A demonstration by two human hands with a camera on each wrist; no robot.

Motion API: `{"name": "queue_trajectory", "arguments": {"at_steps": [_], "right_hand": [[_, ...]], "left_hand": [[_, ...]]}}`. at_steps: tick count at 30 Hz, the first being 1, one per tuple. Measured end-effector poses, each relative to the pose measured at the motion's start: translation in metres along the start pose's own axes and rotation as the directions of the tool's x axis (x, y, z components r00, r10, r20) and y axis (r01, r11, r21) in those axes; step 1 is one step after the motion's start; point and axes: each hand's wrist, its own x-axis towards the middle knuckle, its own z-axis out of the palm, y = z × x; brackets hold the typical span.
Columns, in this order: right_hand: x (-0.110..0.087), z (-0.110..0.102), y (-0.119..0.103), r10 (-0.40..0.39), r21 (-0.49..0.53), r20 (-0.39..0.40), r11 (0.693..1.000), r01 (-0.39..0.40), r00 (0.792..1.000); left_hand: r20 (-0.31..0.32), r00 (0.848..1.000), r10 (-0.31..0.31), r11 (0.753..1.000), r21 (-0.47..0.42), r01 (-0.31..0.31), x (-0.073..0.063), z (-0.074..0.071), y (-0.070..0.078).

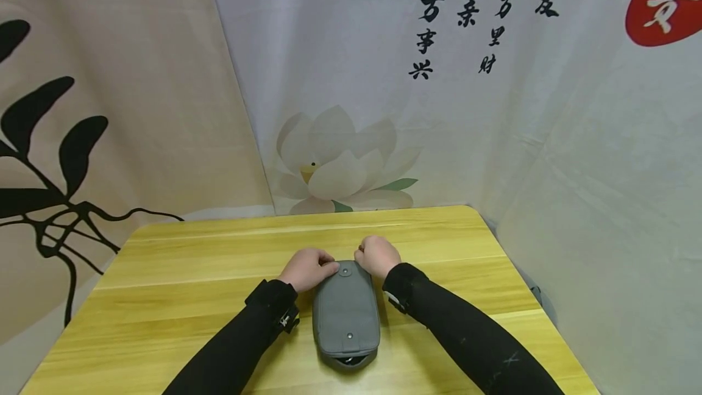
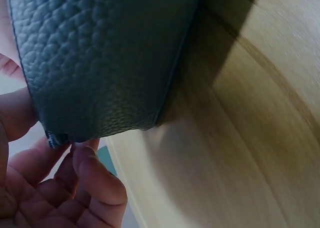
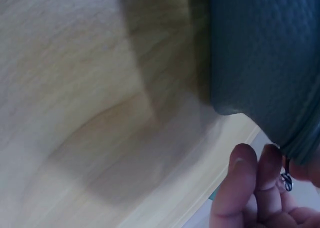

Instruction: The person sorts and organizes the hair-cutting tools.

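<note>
A grey leather pouch (image 1: 348,309) lies lengthwise on the wooden table, with a round metal snap near each end and a dark gap at its near end. At the far left corner my left hand (image 1: 308,268) pinches the pouch's edge between thumb and fingers. My right hand (image 1: 378,256) is at the far right corner, fingers curled in. Close up in the right wrist view, those fingers pinch a small dark metal zip pull (image 3: 286,181) beside the ridged zip edge (image 3: 305,144). Pebbled leather (image 2: 100,57) fills much of the left wrist view.
The yellow wood-grain table (image 1: 208,261) has rounded far corners. Behind it hangs a pale cloth backdrop (image 1: 576,157) printed with a lotus (image 1: 345,169), black characters and dark leaves. Black sleeves cover both forearms.
</note>
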Motion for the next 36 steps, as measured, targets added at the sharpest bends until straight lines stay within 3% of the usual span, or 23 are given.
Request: {"name": "queue_trajectory", "arguments": {"at_steps": [6,14,18,23,27,36], "right_hand": [[0.002,0.0,0.008,0.001,0.089,0.025,0.996,-0.003,1.0],[0.003,-0.004,0.027,-0.11,0.187,0.103,0.978,0.089,0.989],[-0.002,-0.005,0.032,-0.147,0.147,0.095,0.98,0.132,0.985],[-0.009,-0.003,0.035,-0.182,0.059,0.019,0.982,0.181,0.983],[-0.012,-0.001,0.037,-0.187,0.02,-0.032,0.982,0.188,0.982],[-0.014,0.003,0.039,-0.183,0.009,-0.063,0.983,0.184,0.981]], "left_hand": [[-0.007,1.0,-0.002,1.0,-0.021,0.001,0.006,0.005,-0.003],[0.002,1.0,-0.011,0.997,-0.08,0.011,0.006,0.006,-0.006],[-0.008,1.0,-0.02,0.996,-0.086,0.019,0.004,0.007,-0.006],[-0.032,0.999,-0.039,0.996,-0.083,0.036,0.005,0.01,-0.006],[-0.043,0.998,-0.044,0.995,-0.087,0.04,0.005,0.012,-0.004],[-0.05,0.997,-0.056,0.993,-0.106,0.051,0.0,0.011,-0.005]]}}
